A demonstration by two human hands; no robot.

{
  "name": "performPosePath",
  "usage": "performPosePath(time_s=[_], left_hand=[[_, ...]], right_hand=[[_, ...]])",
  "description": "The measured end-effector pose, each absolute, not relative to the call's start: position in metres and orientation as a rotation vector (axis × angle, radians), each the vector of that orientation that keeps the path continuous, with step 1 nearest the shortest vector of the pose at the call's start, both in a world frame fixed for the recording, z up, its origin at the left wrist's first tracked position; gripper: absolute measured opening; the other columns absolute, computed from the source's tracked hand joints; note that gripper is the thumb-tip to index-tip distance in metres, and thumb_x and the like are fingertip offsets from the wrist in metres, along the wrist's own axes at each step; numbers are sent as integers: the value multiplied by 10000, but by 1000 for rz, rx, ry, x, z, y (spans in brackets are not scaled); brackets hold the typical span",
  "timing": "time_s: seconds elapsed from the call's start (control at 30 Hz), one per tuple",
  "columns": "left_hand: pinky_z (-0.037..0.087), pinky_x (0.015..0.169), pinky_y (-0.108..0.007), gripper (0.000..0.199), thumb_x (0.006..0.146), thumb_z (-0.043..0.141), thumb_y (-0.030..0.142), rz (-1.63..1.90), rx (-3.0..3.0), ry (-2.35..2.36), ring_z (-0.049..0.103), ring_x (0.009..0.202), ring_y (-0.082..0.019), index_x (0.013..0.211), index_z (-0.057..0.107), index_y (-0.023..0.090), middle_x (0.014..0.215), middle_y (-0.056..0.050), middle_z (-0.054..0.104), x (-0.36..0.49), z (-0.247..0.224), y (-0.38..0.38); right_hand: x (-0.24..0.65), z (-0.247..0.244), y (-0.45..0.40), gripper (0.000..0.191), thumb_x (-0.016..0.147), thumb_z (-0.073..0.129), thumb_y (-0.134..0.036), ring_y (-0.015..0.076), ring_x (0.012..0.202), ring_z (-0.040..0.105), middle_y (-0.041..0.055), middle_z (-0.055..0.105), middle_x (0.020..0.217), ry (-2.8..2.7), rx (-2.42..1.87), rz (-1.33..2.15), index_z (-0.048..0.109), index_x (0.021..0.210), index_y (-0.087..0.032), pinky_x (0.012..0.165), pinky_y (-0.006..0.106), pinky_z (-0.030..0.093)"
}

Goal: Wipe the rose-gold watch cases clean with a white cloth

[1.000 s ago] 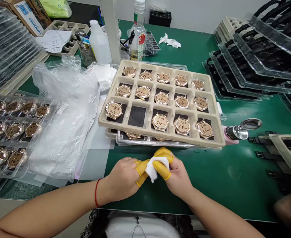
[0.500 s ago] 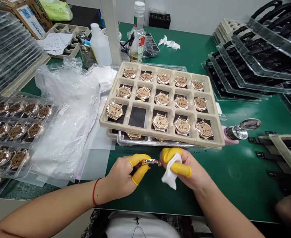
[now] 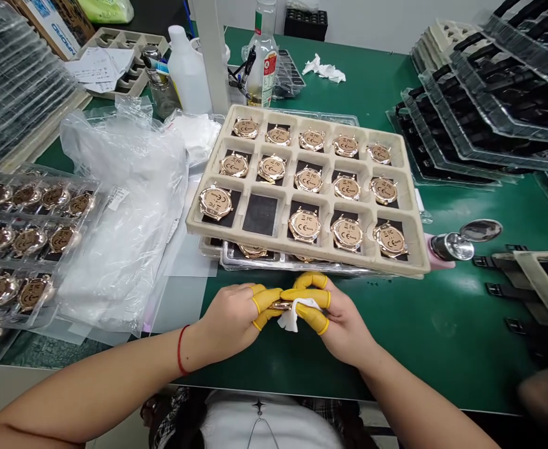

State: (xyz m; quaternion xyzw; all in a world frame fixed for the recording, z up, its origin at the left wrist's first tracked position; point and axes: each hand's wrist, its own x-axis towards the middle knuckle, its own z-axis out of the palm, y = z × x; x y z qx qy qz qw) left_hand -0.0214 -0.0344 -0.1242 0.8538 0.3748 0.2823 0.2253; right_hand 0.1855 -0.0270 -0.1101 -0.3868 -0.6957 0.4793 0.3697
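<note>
My left hand (image 3: pixel 229 318) and my right hand (image 3: pixel 334 324) meet just in front of the tray, with yellow finger cots on their fingers. My left fingers pinch a rose-gold watch case (image 3: pixel 280 305), seen edge-on and mostly hidden by the fingers. My right fingers press a white cloth (image 3: pixel 292 318) against it. Beyond them lies a molded pulp tray (image 3: pixel 264 245) holding several gold-backed watch cases on black pads, such as one (image 3: pixel 216 202) at its left corner. One black pad (image 3: pixel 260 214) in the front row has no case on it.
A metal tray (image 3: pixel 255 262) lies under the pulp tray. Clear blister trays of watch cases (image 3: pixel 30 218) and a plastic bag (image 3: pixel 119 212) sit left. Stacked trays of black straps (image 3: pixel 474 118) fill the right, beside a pink-handled metal tool (image 3: pixel 451 247). Bottles (image 3: pixel 189 68) stand behind.
My hands have closed together from being apart. The cloth has moved from beside the watch case onto it, and the case is now largely covered by my fingers.
</note>
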Motion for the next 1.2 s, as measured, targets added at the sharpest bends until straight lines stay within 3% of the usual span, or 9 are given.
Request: performPosePath(time_s=[0.17,0.4,0.67,0.8,0.93,1.03,1.13,1.2], left_hand=[[503,666,-253,210,936,444,129,881,2511,949,632,771,-155,1094,581,148,894,-49,690,-25,-124,-26],[448,574,-259,194,932,440,143,638,2666,824,570,627,-153,850,615,152,701,-32,624,-24,-126,-27],[560,783,-274,218,948,437,158,973,2306,573,676,910,-173,1122,568,177,934,-78,706,-26,-132,-24],[568,782,-271,220,965,435,235,1052,2201,537,692,895,-175,1137,568,200,909,-74,718,-26,-133,-24],[551,717,-222,186,973,424,257,1081,2147,612,690,793,-144,1083,560,195,866,-54,711,-23,-130,-27],[507,611,-192,141,924,483,213,989,2073,756,658,691,-121,1054,526,182,864,-37,689,-20,-129,-34],[468,565,-228,81,871,485,189,677,2123,925,631,630,-145,919,549,176,797,-25,664,-16,-130,-41],[437,540,-245,122,855,462,179,496,2180,967,607,586,-161,769,548,175,693,-20,632,-15,-131,-43]], right_hand=[[182,-113,-26,171,817,667,-395,144,754,550,17,548,794,-1441,-925,1694,723,810,-233,730,310,493],[178,-106,-27,309,765,696,-483,167,727,477,19,543,698,-1844,-1125,1387,625,689,-192,697,317,416],[196,-97,-18,153,840,652,-361,148,796,551,27,579,814,-1810,-764,1712,656,853,-209,763,308,475],[197,-100,-18,137,886,599,-307,162,879,584,45,622,861,-1810,-643,1719,689,947,-223,846,347,481],[194,-102,-22,198,896,581,-323,159,881,584,43,594,913,-1799,-597,1625,685,1059,-278,825,339,498],[189,-106,-27,226,906,558,-346,157,854,566,45,563,927,-1901,-702,1334,654,1105,-298,775,315,495],[182,-113,-32,184,927,513,-331,177,781,531,46,574,829,-2021,-841,924,668,990,-256,745,346,458],[177,-118,-34,203,928,503,-319,172,716,503,35,565,740,-2028,-889,861,655,838,-219,706,340,436]])
